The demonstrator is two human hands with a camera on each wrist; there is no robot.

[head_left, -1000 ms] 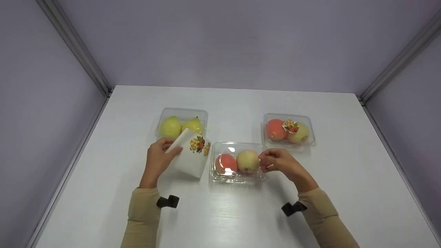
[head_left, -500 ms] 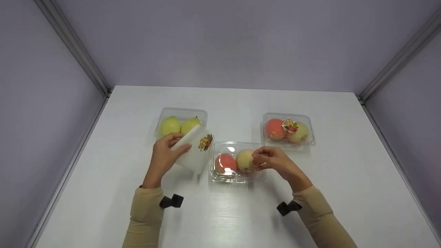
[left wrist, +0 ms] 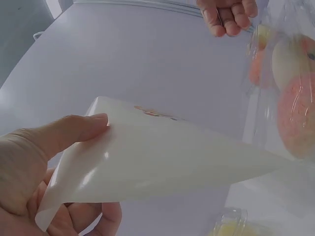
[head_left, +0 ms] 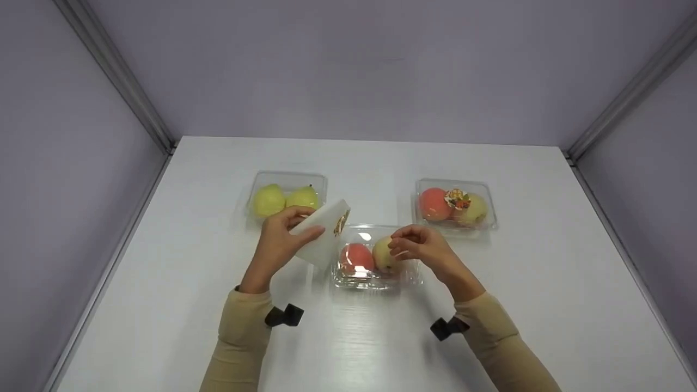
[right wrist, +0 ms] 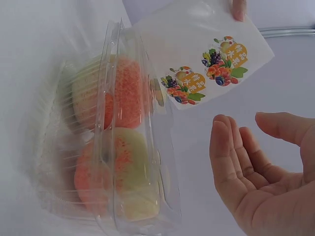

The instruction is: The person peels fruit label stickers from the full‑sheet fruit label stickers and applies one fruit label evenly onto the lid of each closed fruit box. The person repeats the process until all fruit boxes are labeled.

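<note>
Our left hand pinches the sticker sheet at nine o'clock of the clear fruit box, our loose-fingered right hand nearer it.

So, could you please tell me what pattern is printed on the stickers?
Colourful fruit clusters with orange labels on the stickers, clearest in the right wrist view.

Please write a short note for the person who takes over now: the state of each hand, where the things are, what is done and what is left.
Left hand holds the white sticker sheet, two fruit stickers on it, beside the clear plastic box of two peaches at table centre.
Right hand is open and empty above that box's right end.
Done: the clear box at right carries a sticker.
Left: the centre box and the clear box of two yellow pears at left show no sticker.
</note>
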